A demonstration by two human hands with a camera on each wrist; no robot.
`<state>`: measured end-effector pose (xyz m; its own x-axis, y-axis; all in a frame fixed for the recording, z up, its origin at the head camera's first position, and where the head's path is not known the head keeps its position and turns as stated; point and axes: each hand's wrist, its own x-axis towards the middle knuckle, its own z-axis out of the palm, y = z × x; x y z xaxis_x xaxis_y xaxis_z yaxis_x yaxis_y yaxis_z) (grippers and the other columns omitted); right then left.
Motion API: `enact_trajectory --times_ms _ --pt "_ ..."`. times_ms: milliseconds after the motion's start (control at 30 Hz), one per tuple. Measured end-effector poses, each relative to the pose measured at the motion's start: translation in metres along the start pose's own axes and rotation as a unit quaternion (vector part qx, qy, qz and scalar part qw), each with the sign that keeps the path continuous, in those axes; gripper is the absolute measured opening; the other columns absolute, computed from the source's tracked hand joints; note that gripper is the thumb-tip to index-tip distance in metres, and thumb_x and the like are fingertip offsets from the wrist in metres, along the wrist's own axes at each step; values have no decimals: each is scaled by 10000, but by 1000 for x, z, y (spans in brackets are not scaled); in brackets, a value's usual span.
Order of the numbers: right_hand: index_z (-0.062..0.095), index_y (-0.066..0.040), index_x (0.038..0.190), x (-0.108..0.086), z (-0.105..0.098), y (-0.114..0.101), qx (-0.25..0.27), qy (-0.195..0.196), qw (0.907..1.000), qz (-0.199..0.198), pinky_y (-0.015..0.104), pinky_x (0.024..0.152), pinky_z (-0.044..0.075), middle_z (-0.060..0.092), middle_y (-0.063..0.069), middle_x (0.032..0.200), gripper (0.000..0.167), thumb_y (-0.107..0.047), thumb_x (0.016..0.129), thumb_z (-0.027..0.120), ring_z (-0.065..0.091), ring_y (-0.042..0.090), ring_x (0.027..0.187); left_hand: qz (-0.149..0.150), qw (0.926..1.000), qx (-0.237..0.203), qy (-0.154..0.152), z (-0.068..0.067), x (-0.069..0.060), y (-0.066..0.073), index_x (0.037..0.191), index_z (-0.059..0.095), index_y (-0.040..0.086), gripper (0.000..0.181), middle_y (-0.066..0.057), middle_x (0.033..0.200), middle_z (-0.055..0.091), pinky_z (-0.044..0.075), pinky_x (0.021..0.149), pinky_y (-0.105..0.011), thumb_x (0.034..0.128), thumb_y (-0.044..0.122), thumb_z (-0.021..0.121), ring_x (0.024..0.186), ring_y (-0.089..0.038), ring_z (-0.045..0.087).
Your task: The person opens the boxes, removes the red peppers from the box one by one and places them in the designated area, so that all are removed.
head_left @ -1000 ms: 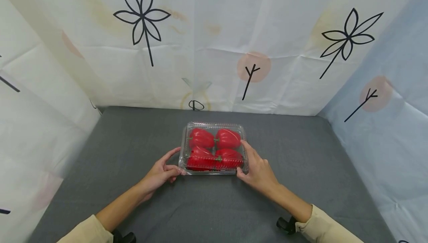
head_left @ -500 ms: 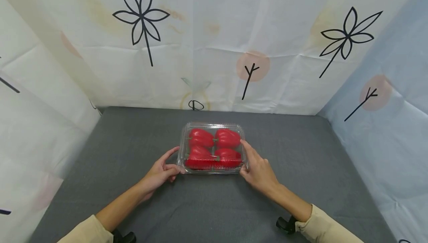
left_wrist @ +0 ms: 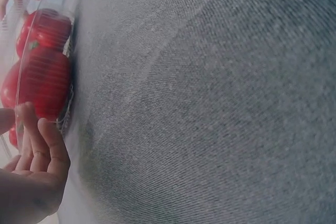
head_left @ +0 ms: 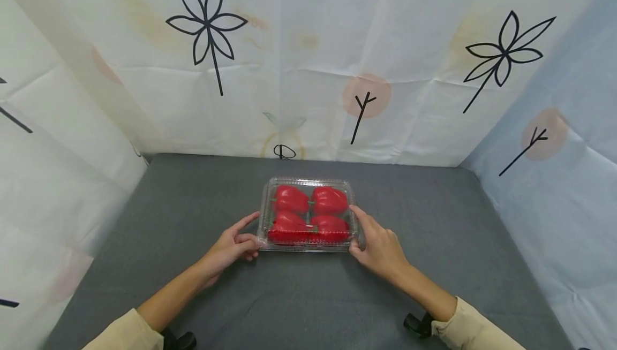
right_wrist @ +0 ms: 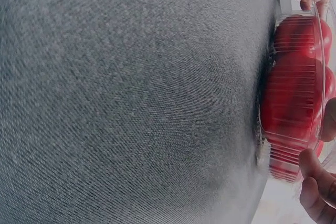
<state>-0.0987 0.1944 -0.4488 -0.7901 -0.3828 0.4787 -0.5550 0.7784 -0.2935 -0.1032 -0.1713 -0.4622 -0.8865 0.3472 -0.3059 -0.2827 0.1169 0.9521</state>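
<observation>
A clear plastic clamshell box (head_left: 308, 248) sits on the grey cloth, its lid down over several red bell peppers (head_left: 329, 200). The peppers lie in two rows and also show through the ribbed wall in both wrist views. My left hand (head_left: 234, 244) holds the box's left rim near the front corner, thumb above and other fingers below it. At the right rim, my right hand (head_left: 381, 245) pinches the edge, its index finger reaching farther back along the side. In the right wrist view, fingers (right_wrist: 311, 163) lie under the rim.
A grey cloth (head_left: 308, 302) covers the table. White fabric (head_left: 308, 61) with leaf and twig drawings hangs behind it and on both sides. Dark wrist straps (head_left: 418, 324) show at the beige sleeves.
My right thumb has shifted from the box's front right corner to its right side. The box has moved only slightly, and my left hand keeps its place at the left rim.
</observation>
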Motion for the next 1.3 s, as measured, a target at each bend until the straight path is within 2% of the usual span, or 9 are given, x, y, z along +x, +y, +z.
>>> enact_trajectory --times_ms 133,267,400,500,567,633,733,1000,1300 --pt "487 -94 1419 1 -3 0 11 -53 10000 19 193 418 216 673 114 1092 771 -72 693 744 236 -1 490 33 10000 -40 72 1 2 -1 1550 298 151 691 -96 942 688 548 756 -317 955 114 647 812 -228 631" --pt "520 -92 1380 4 -5 3 -31 19 10000 -4 192 413 233 668 59 990 712 -122 703 737 286 -16 475 102 9999 -58 122 0 4 -1 1527 342 122 663 -107 982 701 555 759 -314 953 146 671 823 -224 639" --pt "534 -76 1357 9 -10 4 -33 157 9999 -19 228 417 317 692 61 1014 686 -151 708 745 415 20 505 214 9996 -52 184 0 5 0 1501 386 72 640 -124 1049 695 559 767 -315 938 119 688 859 -193 651" --pt "535 -68 1355 12 -14 4 0 191 9998 -37 343 536 475 698 77 1045 676 -173 722 745 563 127 641 249 9994 -73 237 0 6 1 1484 402 52 629 -132 1098 680 565 785 -325 926 80 691 899 -188 660" --pt "541 -67 1352 15 -17 5 28 229 9997 -57 444 671 526 694 83 1034 666 -195 731 745 624 203 778 272 9993 -87 231 1 6 1 1483 394 37 631 -145 1128 667 568 804 -335 924 60 686 919 -189 664" --pt "547 -70 1346 18 -20 5 69 310 9995 -78 511 746 520 692 94 1021 650 -207 740 738 631 247 836 252 9993 -111 233 1 7 1 1482 391 36 634 -158 1151 657 567 818 -345 921 49 686 935 -194 665" --pt "551 -66 1341 23 -23 6 202 463 9987 -70 545 761 512 696 110 1008 634 -218 753 733 633 259 856 230 9995 -98 204 1 6 1 1483 388 36 636 -175 1171 654 564 830 -348 921 52 685 943 -204 661" --pt "529 -107 1373 39 -34 7 683 648 9953 213 528 709 484 677 84 985 613 -226 801 714 610 265 857 95 9996 -173 178 1 4 0 1468 402 36 610 -134 1109 684 558 810 -306 938 120 691 911 -192 642" --pt "528 -71 1363 56 -39 9 1279 871 9856 687 551 817 435 682 144 988 573 -149 825 709 605 339 864 -118 9995 -271 88 1 2 2 1487 369 31 658 -91 1033 701 559 791 -302 931 137 705 854 -182 643"
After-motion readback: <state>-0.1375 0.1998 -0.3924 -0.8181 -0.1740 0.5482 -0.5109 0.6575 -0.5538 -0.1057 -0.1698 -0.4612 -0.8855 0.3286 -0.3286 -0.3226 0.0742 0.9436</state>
